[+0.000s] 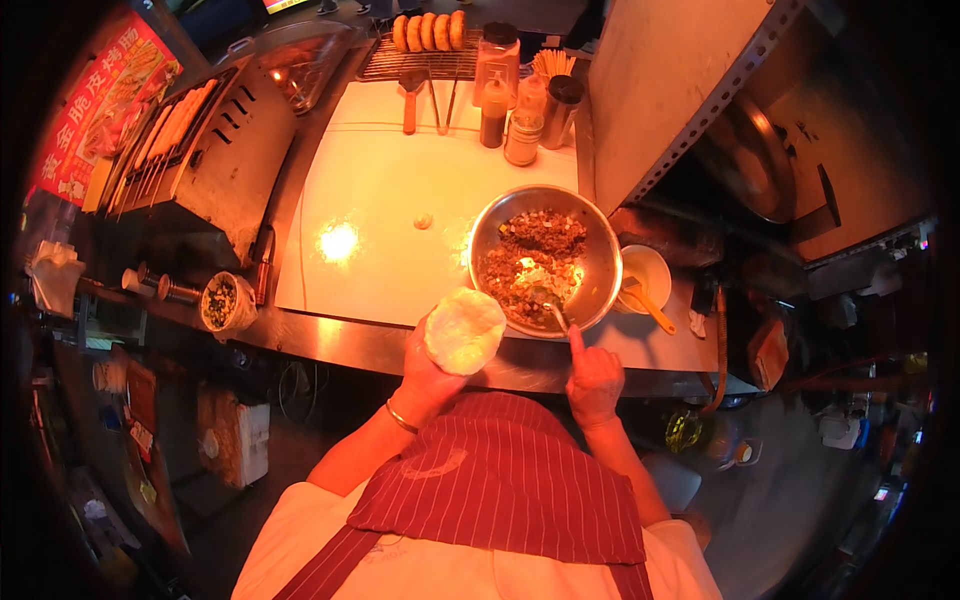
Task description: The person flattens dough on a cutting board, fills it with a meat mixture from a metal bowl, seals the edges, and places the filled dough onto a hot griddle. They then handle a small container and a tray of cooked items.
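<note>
A flattened round of dough [465, 331] rests on my left hand [429, 365], held at the front edge of the worktop. Just right of it stands a steel mixing bowl [609, 259] with a crumbly, reddish-brown chopped filling [541, 229] inside. My right hand [595, 381] grips the handle of a metal spoon [558, 315], its index finger stretched along it. The spoon's head sits in the filling at the near side of the bowl. On the white board [390, 172], left of the bowl, lies a small lump of dough [423, 220].
Squeeze bottles [493, 112] and shaker jars [523, 136] stand behind the bowl. A tub [651, 271] with an orange-handled tool is at right. Round cakes [429, 31] line a rack. Skewered sausages [174, 124] lie on a grill at left, near a cup of chopped greens [223, 300].
</note>
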### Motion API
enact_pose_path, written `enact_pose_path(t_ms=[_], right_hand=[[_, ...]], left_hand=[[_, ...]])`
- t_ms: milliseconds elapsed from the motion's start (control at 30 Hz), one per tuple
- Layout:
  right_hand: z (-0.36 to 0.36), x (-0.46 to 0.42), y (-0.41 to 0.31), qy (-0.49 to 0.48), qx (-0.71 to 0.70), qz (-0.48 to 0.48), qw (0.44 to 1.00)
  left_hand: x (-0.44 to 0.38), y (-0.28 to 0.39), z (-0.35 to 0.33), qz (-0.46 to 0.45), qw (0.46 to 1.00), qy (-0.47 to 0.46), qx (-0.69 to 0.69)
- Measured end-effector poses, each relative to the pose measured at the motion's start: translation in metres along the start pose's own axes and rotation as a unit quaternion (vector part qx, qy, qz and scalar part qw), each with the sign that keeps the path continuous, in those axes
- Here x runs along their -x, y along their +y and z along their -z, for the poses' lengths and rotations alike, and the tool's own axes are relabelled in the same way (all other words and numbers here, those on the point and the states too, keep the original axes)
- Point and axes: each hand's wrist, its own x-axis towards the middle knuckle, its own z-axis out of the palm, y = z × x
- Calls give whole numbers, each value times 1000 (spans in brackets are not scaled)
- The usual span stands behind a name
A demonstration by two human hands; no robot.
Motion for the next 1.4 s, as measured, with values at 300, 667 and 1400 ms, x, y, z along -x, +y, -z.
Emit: enact_pose_path(t_ms=[300, 667, 1400], right_hand=[[2, -2, 10, -48, -17, -6, 999], [-26, -99, 2, -51, -101, -10, 993], [-14, -69, 13, -215, 29, 17, 976]], left_hand=[[5, 12, -18, -20, 998, -52, 35], [-16, 32, -7, 84, 989, -31, 115], [-31, 39, -1, 18, 973, -86, -213]])
